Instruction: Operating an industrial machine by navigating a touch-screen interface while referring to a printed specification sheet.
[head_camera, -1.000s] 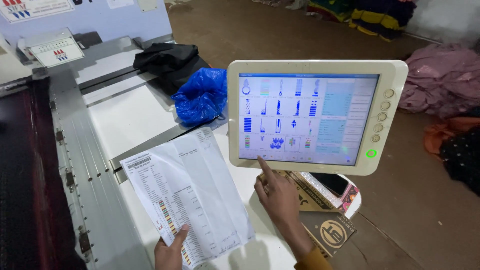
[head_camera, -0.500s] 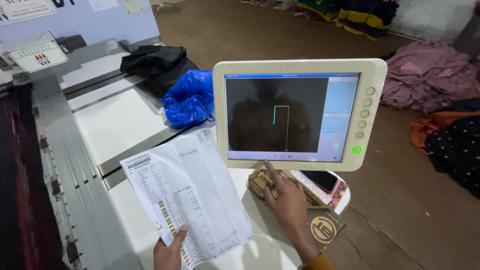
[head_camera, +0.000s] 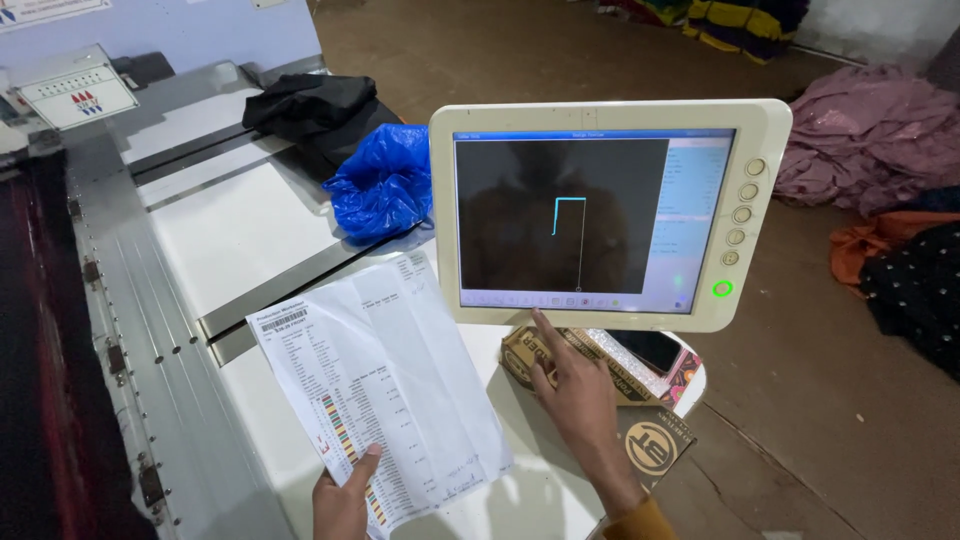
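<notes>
White sheet (head_camera: 385, 385) was pinched by the left hand (head_camera: 345, 495) while the right hand (head_camera: 580, 395), forefinger extended, touched the screen (head_camera: 560, 215), which showed 1 partial outline on black.

White printed paper sheet (head_camera: 385, 385) sits left of the cream touchscreen monitor (head_camera: 600, 210); crumpled blue plastic bag (head_camera: 380, 185) behind it, flat brown cardboard box (head_camera: 580, 365) under the monitor.

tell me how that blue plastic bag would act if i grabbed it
The blue plastic bag looks thin and crumpled, so probably floppy and light. Its glossy surface suggests it could slip or crinkle. Whether anything is inside cannot be seen.
</notes>
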